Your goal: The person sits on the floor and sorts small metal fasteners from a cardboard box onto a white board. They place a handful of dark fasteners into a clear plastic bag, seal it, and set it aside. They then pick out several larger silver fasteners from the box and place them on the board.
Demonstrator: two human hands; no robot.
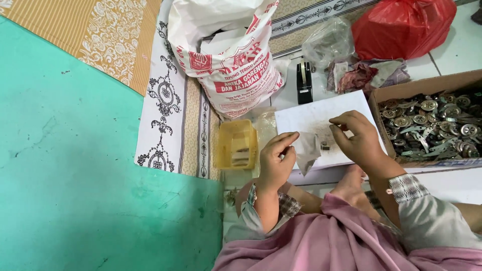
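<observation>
Clear plastic bag (307,150) pinched between both hands (275,163) over white board (311,118) edge

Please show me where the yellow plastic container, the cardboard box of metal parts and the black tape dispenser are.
yellow plastic container (236,144): head view, on its front wall.
cardboard box of metal parts (420,86): head view, on its far brown rim.
black tape dispenser (304,84): head view, on its body.

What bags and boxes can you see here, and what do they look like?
White sack: top middle, on the patterned cloth, bulging, with red print.
Red bag: top right, shiny and crumpled.
Clear bag: left of the red one, crinkled.
Cardboard box: right, brown, open, full of metal parts.
Yellow tub: by the left hand, see-through.
</observation>
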